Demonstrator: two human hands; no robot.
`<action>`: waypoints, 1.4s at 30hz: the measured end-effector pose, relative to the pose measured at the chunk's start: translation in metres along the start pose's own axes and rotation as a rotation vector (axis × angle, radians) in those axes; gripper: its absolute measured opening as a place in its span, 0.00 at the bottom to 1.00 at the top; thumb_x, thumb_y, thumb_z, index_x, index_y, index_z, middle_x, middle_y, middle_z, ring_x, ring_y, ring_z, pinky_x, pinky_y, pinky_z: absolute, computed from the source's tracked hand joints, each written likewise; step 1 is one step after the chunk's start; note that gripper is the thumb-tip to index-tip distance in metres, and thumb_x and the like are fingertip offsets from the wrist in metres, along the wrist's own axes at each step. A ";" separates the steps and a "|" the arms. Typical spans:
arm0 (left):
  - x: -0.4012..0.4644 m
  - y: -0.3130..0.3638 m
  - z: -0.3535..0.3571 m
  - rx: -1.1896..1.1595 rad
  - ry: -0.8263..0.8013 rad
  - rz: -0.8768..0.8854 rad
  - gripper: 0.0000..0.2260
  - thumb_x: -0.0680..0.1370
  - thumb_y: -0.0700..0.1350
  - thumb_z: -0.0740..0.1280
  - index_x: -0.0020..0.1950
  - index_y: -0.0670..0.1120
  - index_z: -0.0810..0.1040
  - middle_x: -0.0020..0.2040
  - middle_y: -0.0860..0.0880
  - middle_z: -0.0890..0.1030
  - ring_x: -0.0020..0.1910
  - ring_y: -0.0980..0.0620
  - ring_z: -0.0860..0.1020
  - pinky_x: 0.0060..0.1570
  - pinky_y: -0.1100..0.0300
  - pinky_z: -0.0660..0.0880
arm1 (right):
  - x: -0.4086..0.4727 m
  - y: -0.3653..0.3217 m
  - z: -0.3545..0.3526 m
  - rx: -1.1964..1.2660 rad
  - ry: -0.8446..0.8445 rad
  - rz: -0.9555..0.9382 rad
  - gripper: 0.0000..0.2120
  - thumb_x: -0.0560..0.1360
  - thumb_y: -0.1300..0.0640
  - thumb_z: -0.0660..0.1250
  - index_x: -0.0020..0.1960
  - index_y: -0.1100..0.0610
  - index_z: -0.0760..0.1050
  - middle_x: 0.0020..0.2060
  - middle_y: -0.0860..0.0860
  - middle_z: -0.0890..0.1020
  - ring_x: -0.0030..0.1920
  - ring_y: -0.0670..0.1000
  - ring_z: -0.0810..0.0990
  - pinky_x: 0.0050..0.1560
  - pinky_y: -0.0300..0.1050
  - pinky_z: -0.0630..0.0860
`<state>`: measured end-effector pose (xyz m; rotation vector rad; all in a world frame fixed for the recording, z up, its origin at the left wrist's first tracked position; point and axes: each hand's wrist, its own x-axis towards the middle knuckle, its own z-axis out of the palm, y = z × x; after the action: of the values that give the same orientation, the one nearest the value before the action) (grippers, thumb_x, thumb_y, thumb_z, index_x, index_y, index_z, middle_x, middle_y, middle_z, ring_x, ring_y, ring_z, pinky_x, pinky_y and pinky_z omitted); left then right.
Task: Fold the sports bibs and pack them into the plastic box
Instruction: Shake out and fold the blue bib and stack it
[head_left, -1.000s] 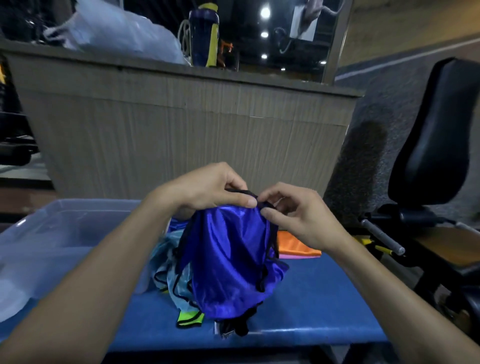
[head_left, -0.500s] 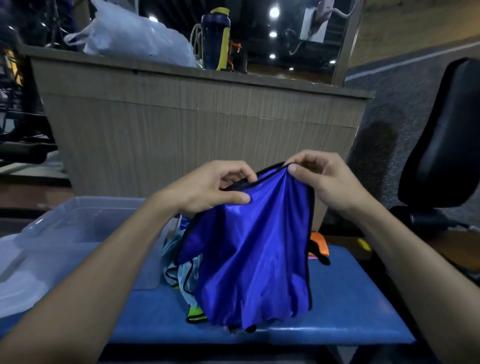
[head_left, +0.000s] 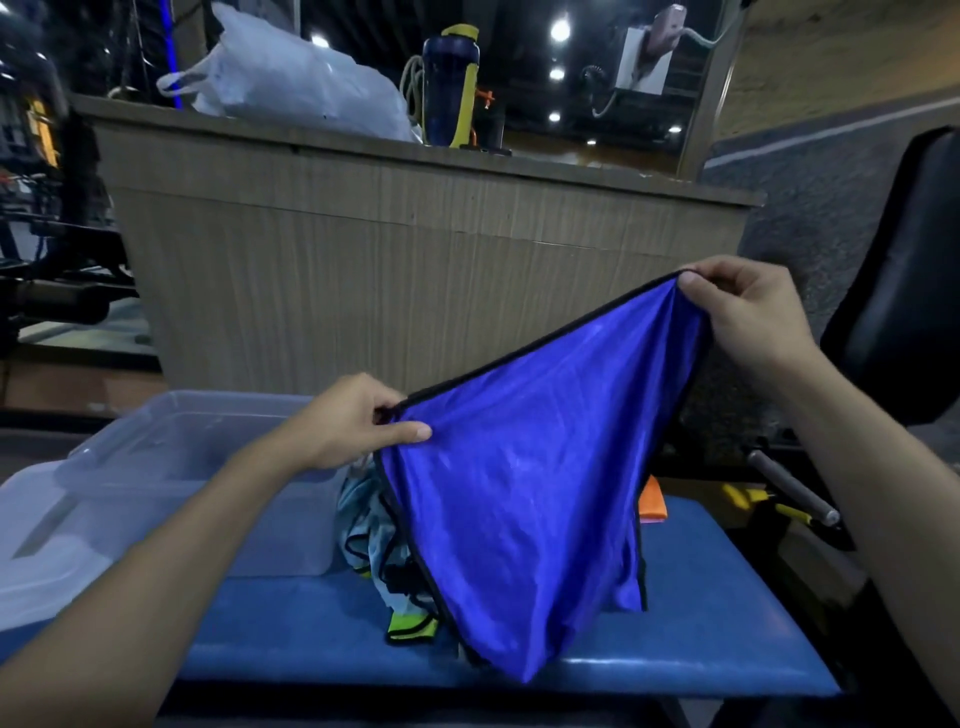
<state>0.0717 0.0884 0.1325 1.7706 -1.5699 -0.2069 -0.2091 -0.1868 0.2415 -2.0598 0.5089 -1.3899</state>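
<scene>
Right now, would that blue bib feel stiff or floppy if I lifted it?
Probably floppy: the blue bib sags between the left hand and right hand. Its sheen suggests slippery cloth. It looks light, since fingertip pinches seem enough.

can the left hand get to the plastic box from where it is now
Probably yes. The left hand hovers right beside the open plastic box, with nothing between them. But its grip is pinching the blue bib, which the right hand also holds, so the bib would come along.

L hand (head_left: 358, 423) low, thumb and fingers pinched on blue bib (head_left: 524, 493) edge; R hand (head_left: 737, 312) higher, pinching far corner, arms spread apart.
</scene>
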 end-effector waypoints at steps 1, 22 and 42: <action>-0.003 -0.004 -0.004 0.024 0.033 0.023 0.24 0.71 0.71 0.68 0.40 0.50 0.85 0.35 0.57 0.81 0.34 0.59 0.76 0.36 0.59 0.71 | -0.002 0.008 -0.004 0.004 0.034 0.028 0.06 0.80 0.58 0.70 0.44 0.52 0.83 0.37 0.46 0.81 0.37 0.40 0.76 0.42 0.38 0.72; -0.005 0.082 -0.101 -0.083 0.494 0.164 0.07 0.74 0.43 0.76 0.49 0.54 0.86 0.42 0.48 0.86 0.38 0.56 0.79 0.39 0.70 0.75 | -0.029 0.007 -0.072 0.198 -0.158 0.185 0.26 0.56 0.39 0.83 0.46 0.55 0.87 0.39 0.49 0.87 0.41 0.43 0.82 0.45 0.31 0.79; 0.001 0.058 -0.125 -0.689 0.156 0.125 0.21 0.62 0.56 0.83 0.47 0.44 0.86 0.42 0.47 0.86 0.39 0.56 0.83 0.43 0.67 0.80 | -0.013 -0.008 -0.094 0.459 -0.515 0.345 0.28 0.53 0.42 0.87 0.40 0.57 0.78 0.35 0.52 0.79 0.33 0.45 0.78 0.34 0.35 0.76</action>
<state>0.0979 0.1417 0.2573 1.1196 -1.2809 -0.4722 -0.3017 -0.1976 0.2631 -1.7509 0.2706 -0.6598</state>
